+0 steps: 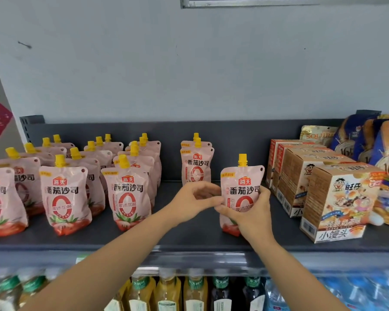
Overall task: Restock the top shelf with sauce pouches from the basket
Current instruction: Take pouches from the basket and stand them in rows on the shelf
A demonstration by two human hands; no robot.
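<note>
A pink sauce pouch (243,182) with a yellow cap stands upright on the dark top shelf (189,239), right of centre. My right hand (249,216) grips its lower front and right side. My left hand (193,200) has its fingers curled, and the fingertips meet the pouch's left edge. Two more pouches (195,167) stand one behind the other at the back, just left of the held one. Several rows of the same pouches (65,196) fill the shelf's left half. The basket is out of view.
Brown snack boxes (337,203) stand in a row close to the right of the held pouch, with blue bags (386,153) behind them. Bare shelf lies in front of the two back pouches. Drink bottles (166,292) line the shelf below.
</note>
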